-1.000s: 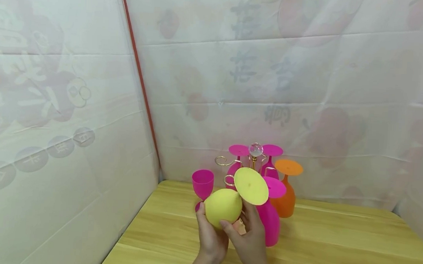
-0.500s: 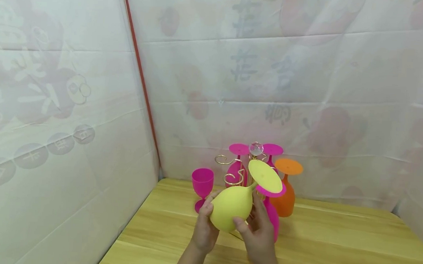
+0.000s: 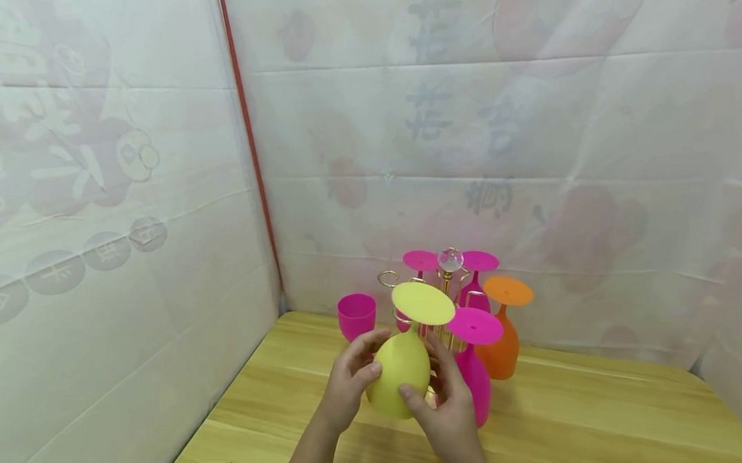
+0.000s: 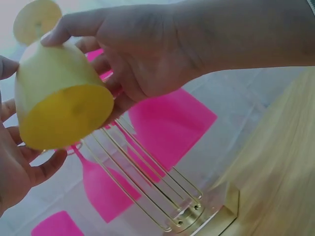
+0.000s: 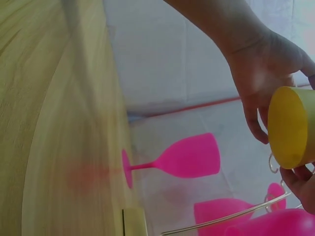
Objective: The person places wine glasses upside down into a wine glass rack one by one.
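Note:
Both hands hold a yellow goblet (image 3: pixel 400 378) upside down, its round foot uppermost and slightly tilted. My left hand (image 3: pixel 347 386) grips the bowl from the left, thumb on the near face. From the other side my right hand (image 3: pixel 450 411) grips it, with its thumb at the lower front. In the left wrist view the bowl's mouth (image 4: pixel 66 118) faces down toward the camera. Just behind the goblet stands a gold wire glass rack (image 4: pixel 152 172), topped by a clear crystal ball (image 3: pixel 450 260); the held goblet hides part of it.
Pink goblets hang inverted on the rack, the nearest (image 3: pixel 476 381) beside my right hand. An orange goblet (image 3: pixel 501 344) hangs at the right. One pink goblet (image 5: pixel 189 157) stands upright on the wooden table (image 3: pixel 587 413), left of the rack. Printed curtains (image 3: pixel 537 128) surround the table.
The yellow goblet has turned from strongly tilted to nearly vertical, foot up. It swung right, then back left. My left hand has shifted its hold to the bowl's left side.

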`<state>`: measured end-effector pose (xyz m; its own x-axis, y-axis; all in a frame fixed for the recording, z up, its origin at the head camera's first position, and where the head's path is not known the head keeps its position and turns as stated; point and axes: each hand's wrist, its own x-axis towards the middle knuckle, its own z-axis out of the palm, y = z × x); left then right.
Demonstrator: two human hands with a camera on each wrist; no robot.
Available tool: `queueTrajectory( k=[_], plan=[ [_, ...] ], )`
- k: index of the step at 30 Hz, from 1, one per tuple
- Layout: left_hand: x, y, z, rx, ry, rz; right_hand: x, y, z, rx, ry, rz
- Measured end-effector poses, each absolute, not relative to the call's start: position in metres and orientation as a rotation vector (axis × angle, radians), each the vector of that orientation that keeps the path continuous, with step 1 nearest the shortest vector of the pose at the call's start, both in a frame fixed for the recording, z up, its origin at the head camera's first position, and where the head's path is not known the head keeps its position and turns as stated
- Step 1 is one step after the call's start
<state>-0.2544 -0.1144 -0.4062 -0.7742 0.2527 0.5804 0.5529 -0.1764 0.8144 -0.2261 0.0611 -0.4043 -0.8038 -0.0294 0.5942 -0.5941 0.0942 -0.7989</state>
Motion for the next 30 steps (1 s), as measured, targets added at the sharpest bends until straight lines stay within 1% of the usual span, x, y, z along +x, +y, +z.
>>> queueTrajectory(
  k=[4,12,19,30],
  plan=[
    [-0.2504,-0.1138,-0.4014,-0.915,-1.897,-2.038,-0.2252,0.0595,-0.4052,0.534,-1.989,1.76],
    [-0.2458,-0.1143,-0.3964,-0.876,-1.949,-2.015,-0.2266,0.0577,-0.4078,0.599,-1.977,1.659],
    [-0.2468,-0.1141,-0.3969,-0.9,-1.911,-2.076,-0.2283,0.0577,-0.41,0.663,-1.951,1.617],
    [-0.2463,-0.1128,-0.3973,-0.845,-1.921,-2.079,-0.2252,0.0557,-0.4108,0.576,-2.024,1.628]
  ],
)
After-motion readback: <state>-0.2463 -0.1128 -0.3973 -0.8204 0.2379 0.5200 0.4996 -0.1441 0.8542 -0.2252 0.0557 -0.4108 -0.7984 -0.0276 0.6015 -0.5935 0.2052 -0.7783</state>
